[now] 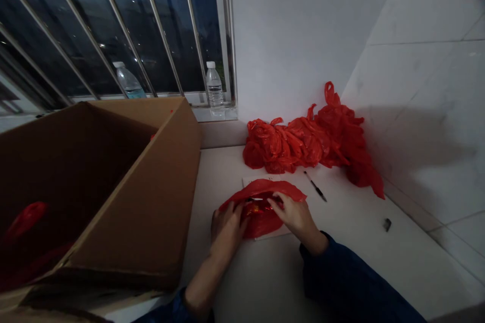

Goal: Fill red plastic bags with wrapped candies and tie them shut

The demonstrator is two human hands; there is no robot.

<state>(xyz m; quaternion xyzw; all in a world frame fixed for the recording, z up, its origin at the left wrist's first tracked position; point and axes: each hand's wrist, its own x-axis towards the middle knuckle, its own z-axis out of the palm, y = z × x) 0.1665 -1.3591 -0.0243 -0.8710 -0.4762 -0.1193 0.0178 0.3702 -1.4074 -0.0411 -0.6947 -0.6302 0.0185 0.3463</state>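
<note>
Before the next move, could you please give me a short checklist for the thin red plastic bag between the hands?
1. Bare left hand touching the thin red plastic bag: ok.
2. Bare right hand touching the bag's other side: ok.
3. Flat white paper sheet uncovered: not ok, the bag lies over it.
4. Slim black-and-clear pen apart from both hands: ok.
5. Bag's contents identifiable: cannot tell, only shiny patches show.

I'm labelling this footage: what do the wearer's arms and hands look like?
The left hand and right hand are ungloved. The dark blue left sleeve ends well short of its hand; the dark blue right sleeve reaches closer.
</note>
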